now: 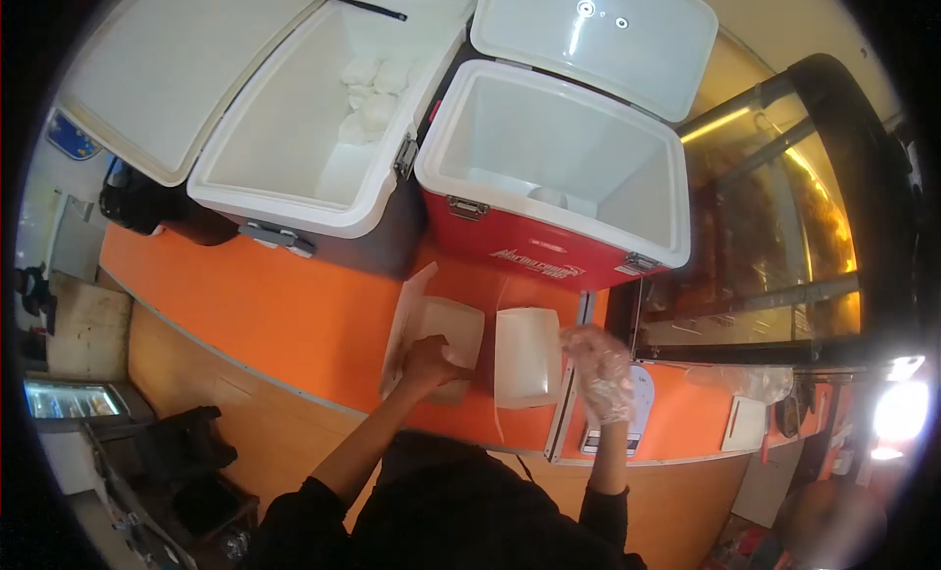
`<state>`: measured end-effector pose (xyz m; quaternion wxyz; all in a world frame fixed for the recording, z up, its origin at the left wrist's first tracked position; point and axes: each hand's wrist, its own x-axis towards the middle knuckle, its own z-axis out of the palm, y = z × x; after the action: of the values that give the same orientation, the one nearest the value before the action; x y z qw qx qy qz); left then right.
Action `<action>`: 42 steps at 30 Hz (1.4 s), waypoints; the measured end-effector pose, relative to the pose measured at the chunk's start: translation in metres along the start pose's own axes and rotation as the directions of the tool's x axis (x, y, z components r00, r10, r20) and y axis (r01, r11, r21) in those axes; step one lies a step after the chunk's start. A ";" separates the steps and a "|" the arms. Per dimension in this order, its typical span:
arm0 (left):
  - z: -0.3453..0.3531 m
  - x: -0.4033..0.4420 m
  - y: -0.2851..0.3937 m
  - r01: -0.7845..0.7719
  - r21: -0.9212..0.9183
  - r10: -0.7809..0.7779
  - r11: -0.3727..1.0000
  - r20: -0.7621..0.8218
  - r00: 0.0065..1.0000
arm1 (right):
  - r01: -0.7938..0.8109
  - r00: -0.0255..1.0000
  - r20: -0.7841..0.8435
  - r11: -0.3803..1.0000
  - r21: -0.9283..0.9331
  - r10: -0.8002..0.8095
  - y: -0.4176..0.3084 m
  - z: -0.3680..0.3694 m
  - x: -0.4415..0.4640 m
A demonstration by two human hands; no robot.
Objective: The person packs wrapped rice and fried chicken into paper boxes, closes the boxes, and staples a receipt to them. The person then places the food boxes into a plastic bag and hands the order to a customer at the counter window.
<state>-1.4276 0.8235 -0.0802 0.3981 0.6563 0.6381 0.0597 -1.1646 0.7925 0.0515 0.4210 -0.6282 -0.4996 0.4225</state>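
Two pale cardboard food boxes stand side by side on the orange counter. The left box [453, 320] has its lid raised on the left side, and my bare left hand [429, 364] reaches over its inside, thumb and fingers apart. To its right is the second box [527, 359], an open, shallow tray shape with nothing visible in it. A clear plastic glove covers my right hand [600, 369], which is beside this box's right edge. Its fingers look bent, but the crinkled glove blurs them, and I cannot make out anything held.
Behind the boxes stand a grey cooler [343, 217] with white bundles inside and a red cooler [549, 242], both with lids up. A kitchen scale [639, 403] sits beside my right hand. A lit glass display case [765, 227] rises at the right.
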 end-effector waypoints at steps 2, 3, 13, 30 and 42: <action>0.012 0.003 -0.011 0.093 -0.002 -0.093 0.996 0.074 0.993 | 0.088 0.994 -0.060 0.996 -0.025 -0.089 -0.047 -0.010 0.016; 0.019 0.006 -0.020 0.107 -0.013 -0.106 0.994 0.095 0.990 | 0.117 0.987 -0.101 0.991 -0.061 -0.123 -0.066 -0.015 0.024; 0.079 -0.006 -0.053 -0.014 0.122 0.005 0.992 0.070 0.998 | 0.183 0.983 0.151 0.658 -0.730 -0.106 -0.180 -0.045 0.214; -0.060 0.034 0.064 0.107 -0.108 -0.053 0.988 0.414 0.909 | 0.383 0.536 0.457 0.279 -0.881 0.710 0.077 -0.070 0.359; -0.003 -0.058 0.024 -0.289 -0.026 0.288 0.957 -0.017 0.957 | 0.020 0.936 0.228 0.603 -0.797 0.269 -0.178 -0.060 0.214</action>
<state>-1.4207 0.7767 -0.0389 0.3902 0.7363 0.5372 0.1303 -1.1254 1.0229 0.2139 -0.0179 -0.7037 -0.6504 0.2855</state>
